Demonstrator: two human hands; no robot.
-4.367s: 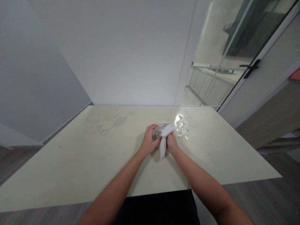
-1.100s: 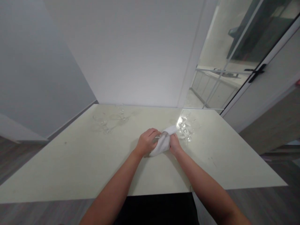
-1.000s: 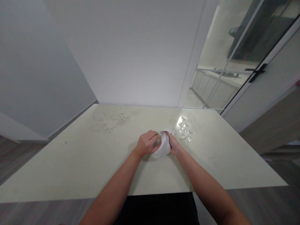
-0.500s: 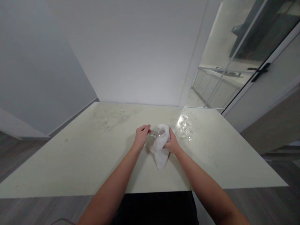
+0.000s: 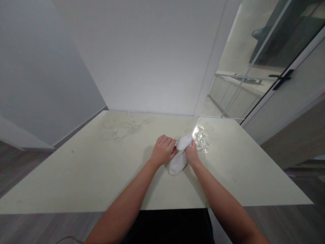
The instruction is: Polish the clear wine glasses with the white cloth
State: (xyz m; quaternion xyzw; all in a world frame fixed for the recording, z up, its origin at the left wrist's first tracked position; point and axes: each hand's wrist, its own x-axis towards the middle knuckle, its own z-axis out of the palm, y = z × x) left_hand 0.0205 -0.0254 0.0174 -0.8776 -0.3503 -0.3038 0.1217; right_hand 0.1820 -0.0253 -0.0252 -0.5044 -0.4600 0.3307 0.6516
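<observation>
My right hand [image 5: 192, 153] is closed on a white cloth [image 5: 178, 163], which is bunched up in front of me and hangs down toward the tabletop. My left hand [image 5: 164, 149] is curled right against the cloth's left side, its back turned up. It grips a stemmed glass whose stem showed half a second ago; hand and cloth now hide nearly all of it. Just past my right hand stand several clear stemmed glasses [image 5: 202, 141], close together.
Toward the back left of the pale table [image 5: 83, 176] are two more clear stemmed glasses, one near the wall [image 5: 133, 119] and one closer [image 5: 114, 131]. A white wall [image 5: 152, 61] rises behind the table, and a glazed door with a black handle [image 5: 283, 79] is at right.
Both hands and the cloth have shifted a little to the right. My left hand has turned over and come up against the cloth, covering the glass stem that was visible before.
</observation>
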